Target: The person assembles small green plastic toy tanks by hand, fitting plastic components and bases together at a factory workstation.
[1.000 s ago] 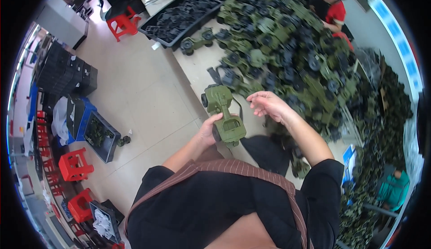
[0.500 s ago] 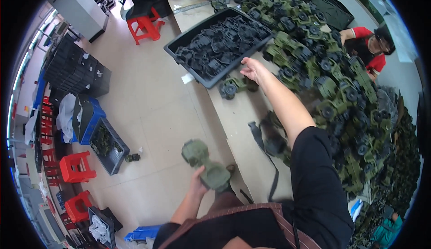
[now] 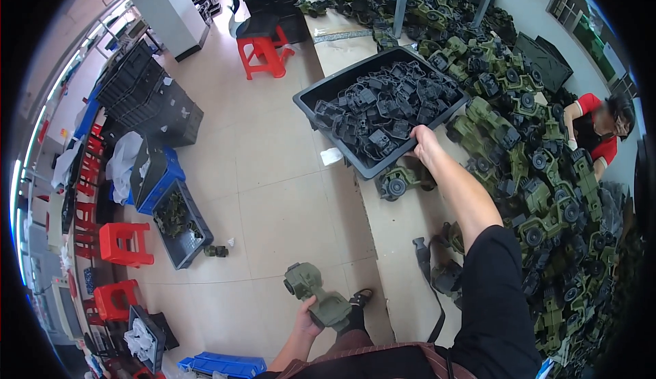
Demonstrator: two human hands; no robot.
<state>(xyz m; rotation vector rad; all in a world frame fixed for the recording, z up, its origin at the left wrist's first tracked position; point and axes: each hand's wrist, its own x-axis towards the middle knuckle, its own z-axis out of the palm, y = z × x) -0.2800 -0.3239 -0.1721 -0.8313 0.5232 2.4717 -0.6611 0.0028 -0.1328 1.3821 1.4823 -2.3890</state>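
Observation:
My left hand (image 3: 308, 319) is closed around an olive-green toy vehicle body (image 3: 320, 300), held low over the floor beside the table. My right arm stretches forward across the table to a black plastic bin (image 3: 374, 167) heaped with dark frame-like plastic parts (image 3: 383, 99). At the bin's near right rim, my right hand (image 3: 425, 141) has its fingers bent over the edge and touching it; the fingertips are partly hidden. Just below that hand, a green toy vehicle with black wheels (image 3: 396, 182) sits against the bin.
Green toy vehicles (image 3: 540, 194) are piled high along the table's right side. A black strap with a buckle (image 3: 425, 259) lies near me. Across the pile is a person in red and black (image 3: 593, 130). Red stools (image 3: 126, 244), stacked crates (image 3: 154, 99) and a grey tray (image 3: 183, 225) stand left.
The view has shifted, so the table and bin appear lower and farther right. My right hand has come in onto the bin's rim. My left hand still holds the toy vehicle body.

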